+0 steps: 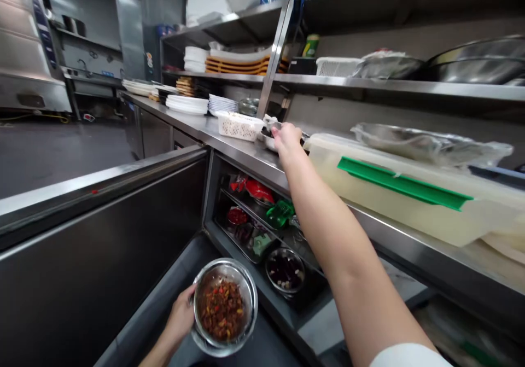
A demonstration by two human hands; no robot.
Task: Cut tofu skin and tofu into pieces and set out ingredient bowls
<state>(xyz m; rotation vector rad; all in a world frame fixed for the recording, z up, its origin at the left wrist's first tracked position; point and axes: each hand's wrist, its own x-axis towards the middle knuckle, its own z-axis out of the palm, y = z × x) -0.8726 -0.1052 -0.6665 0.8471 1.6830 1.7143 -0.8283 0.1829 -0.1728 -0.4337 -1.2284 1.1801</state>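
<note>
My left hand (pixel 182 315) is closed on the rim of a round metal bowl (pixel 252 296), held low in front of the open under-counter fridge. Chopped brown food (pixel 223 309) with red and yellow bits lies in it. A second metal rim shows just under the bowl. My right arm stretches across to the counter, where my right hand (pixel 288 135) is at a small metal bowl (pixel 269 143) with dark contents. Its fingers are curled, and what they grip is mostly hidden. A white perforated basket (pixel 240 127) stands just left of that bowl.
The open fridge door (pixel 102 214) juts out at left. On the fridge shelves are a bowl of dark food (pixel 285 270), red packages (pixel 258 191) and a green container (pixel 280 214). A large translucent bin (pixel 394 203) with a green strip sits at right. Stacked plates (pixel 186 104) stand farther along the counter.
</note>
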